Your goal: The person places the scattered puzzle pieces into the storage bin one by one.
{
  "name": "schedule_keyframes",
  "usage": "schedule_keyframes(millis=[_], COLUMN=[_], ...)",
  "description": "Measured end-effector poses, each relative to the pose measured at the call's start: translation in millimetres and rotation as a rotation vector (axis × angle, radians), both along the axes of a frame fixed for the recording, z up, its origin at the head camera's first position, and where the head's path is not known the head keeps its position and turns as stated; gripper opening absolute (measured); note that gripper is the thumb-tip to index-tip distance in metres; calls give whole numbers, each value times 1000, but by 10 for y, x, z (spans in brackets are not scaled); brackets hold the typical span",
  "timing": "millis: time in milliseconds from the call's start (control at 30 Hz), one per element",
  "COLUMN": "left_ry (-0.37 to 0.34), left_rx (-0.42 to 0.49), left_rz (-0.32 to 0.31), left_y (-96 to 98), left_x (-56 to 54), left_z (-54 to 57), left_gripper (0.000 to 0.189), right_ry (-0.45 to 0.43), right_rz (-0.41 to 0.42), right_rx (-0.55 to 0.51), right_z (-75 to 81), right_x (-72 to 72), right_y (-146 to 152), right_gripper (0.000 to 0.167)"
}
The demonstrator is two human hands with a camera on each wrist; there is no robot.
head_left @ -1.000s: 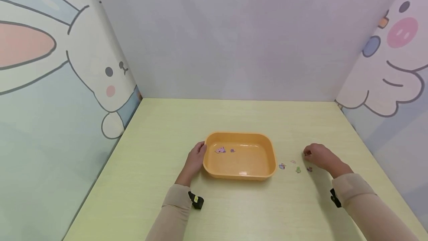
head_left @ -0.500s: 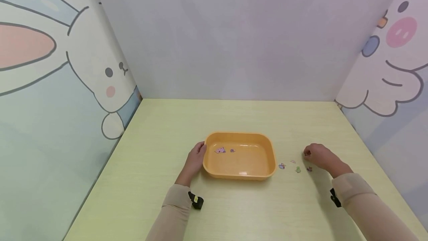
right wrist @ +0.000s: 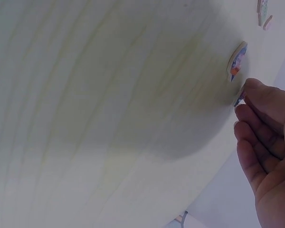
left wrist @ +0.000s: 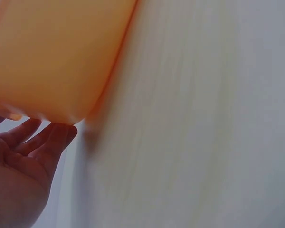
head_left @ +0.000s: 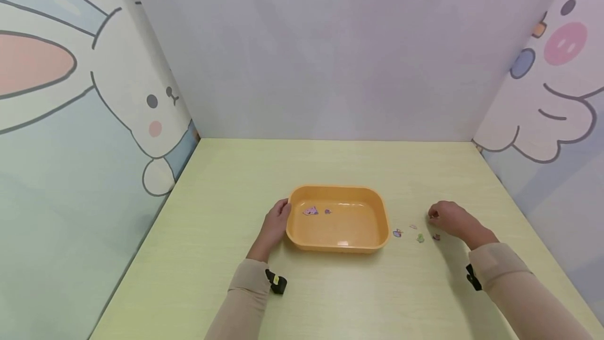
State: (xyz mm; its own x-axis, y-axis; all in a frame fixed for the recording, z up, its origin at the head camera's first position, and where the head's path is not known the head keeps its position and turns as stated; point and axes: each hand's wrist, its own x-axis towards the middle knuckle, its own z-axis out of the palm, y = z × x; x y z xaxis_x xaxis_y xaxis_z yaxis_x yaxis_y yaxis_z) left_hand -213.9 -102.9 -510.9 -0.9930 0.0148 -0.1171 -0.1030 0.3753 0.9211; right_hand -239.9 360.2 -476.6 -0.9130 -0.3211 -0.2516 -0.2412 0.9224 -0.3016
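My left hand (head_left: 276,224) grips the left end of an orange plastic tray (head_left: 337,246). In the left wrist view its fingers (left wrist: 50,147) lie against the tray's outer wall (left wrist: 61,61). To the right, my right hand (head_left: 451,218) is low over the table. Its thumb and index finger pinch a small flat coloured cutout (right wrist: 240,97), mostly hidden by the fingertips. Close beside it on the table lies another printed cutout (right wrist: 237,61) with a pale wooden edge. Inside the tray are a larger pinkish-purple cutout (head_left: 310,211) and a small purple one.
Between tray and right hand, a bluish cutout (head_left: 398,233), a green cutout (head_left: 420,237) and a thin pale piece (head_left: 413,226) lie on the light wooden table (head_left: 226,172). A grey back wall (head_left: 330,56) and cartoon-printed side walls enclose the table.
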Motion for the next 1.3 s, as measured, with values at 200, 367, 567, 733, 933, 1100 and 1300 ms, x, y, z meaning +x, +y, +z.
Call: schedule_keyframes(millis=[200,367,567,733,933,1100,1300], left_ry=[1,1,2,-11,-18,-16,-9], left_rx=[0,0,5,4,-5,-5,-4], left_rz=[-6,-5,-3,3,6,8,4], left_y=[-5,-4,-6,4,9,9,-1], left_x=[4,3,2,15,14,12,11], left_z=[15,14,13,37,30,28,12], left_gripper=[48,49,49,48,49,49,50], right_ry=[-13,7,17,46,58,57,59], right_rz=[-10,2,7,30,41,40,34], right_rx=[13,9,-3,-7,-14,-22,-20], right_z=[41,81,128,131,157,178,195], right_x=[-6,-5,-1,1,12,14,7], right_y=[-21,-31,-53,-55,-59,-70,-98], right_gripper=[15,15,14,12,12,12,12])
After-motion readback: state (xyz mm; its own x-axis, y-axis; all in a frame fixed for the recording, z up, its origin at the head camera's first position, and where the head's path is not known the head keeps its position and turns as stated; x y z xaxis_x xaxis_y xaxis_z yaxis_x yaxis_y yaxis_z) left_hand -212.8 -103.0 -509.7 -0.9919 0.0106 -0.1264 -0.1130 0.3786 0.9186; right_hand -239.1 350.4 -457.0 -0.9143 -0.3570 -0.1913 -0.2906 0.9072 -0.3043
